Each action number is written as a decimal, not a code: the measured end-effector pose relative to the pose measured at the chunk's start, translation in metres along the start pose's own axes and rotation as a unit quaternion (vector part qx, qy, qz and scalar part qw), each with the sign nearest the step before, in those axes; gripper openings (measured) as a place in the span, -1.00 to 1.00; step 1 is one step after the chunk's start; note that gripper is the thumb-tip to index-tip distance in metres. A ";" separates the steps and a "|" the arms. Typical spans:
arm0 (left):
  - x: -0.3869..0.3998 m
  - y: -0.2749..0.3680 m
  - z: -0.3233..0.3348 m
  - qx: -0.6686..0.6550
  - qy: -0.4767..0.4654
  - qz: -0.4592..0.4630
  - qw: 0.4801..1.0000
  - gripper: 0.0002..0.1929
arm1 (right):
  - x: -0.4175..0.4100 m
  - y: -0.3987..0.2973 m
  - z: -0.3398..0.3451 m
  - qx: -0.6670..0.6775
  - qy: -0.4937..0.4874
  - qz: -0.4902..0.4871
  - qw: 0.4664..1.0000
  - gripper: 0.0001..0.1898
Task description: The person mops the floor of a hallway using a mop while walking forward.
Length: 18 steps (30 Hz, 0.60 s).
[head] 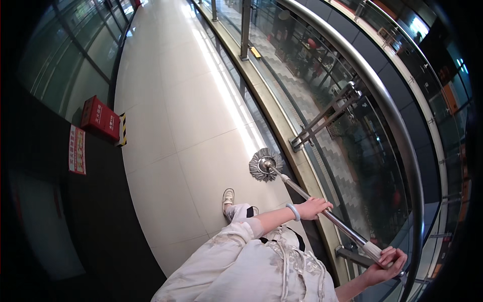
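Both my hands are on the metal pole of a round-headed mop. Partway down the mop pole [344,228], my left hand [311,209] wraps around it, with a pale bangle [293,212] on that wrist. My right hand [388,266] grips the white plastic handle end [372,250], close to the railing. The grey string mop head [258,174] is spread flat on the pale tiled floor [203,166], beside the dark border strip along the raised ledge. A metal disc sits at the centre of the strands, and the pole slants from it towards me.
A glass balustrade [302,87] with a curved steel handrail [405,139] runs along my right above a stone ledge [271,102]. At the left wall stands a red fire extinguisher box [101,119] beside a striped marker. My shoe [228,196] is behind the mop head.
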<state>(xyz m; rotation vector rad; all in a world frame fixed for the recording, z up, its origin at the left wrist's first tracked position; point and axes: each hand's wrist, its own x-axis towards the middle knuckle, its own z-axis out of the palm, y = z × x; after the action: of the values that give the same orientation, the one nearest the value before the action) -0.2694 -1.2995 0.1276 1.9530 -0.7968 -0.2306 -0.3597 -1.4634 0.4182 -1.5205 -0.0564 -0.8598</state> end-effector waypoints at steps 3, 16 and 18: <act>0.007 0.007 0.004 0.006 0.057 0.011 0.998 -0.48 | 0.005 0.008 -0.006 -0.037 0.037 0.007 0.999 -0.71; -0.132 -0.035 -0.043 0.108 0.115 -0.241 0.958 -0.74 | -0.002 0.079 0.072 0.185 -0.123 0.233 0.947 -0.75; -0.174 -0.061 -0.041 0.120 0.150 -0.302 0.934 -0.75 | -0.032 0.109 0.083 0.236 -0.151 0.345 0.896 -0.76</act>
<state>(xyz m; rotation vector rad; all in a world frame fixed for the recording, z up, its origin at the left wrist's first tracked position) -0.3568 -1.1430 0.0677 2.3538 -0.0040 -0.1942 -0.2869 -1.3953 0.3192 -1.0751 0.0468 -0.0220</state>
